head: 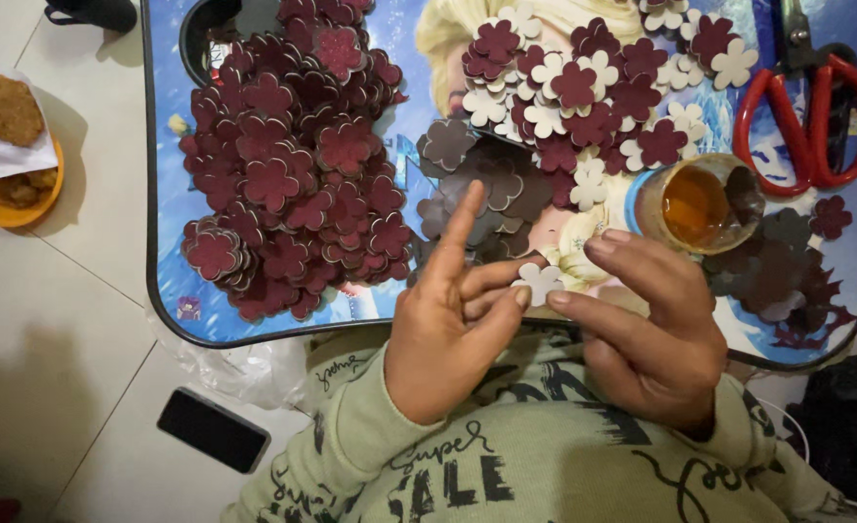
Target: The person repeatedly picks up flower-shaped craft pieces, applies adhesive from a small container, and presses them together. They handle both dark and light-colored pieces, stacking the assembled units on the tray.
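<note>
hands pinch white flower cutout, seemingly foam.

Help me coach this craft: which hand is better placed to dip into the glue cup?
Right, probably. The right hand lies just below the glue cup, while the left hand sits farther away; both pinch the white flower.

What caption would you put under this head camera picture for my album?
Both hands, left hand and right hand, pinch a small white flower cutout beside a heap of maroon flowers.
</note>
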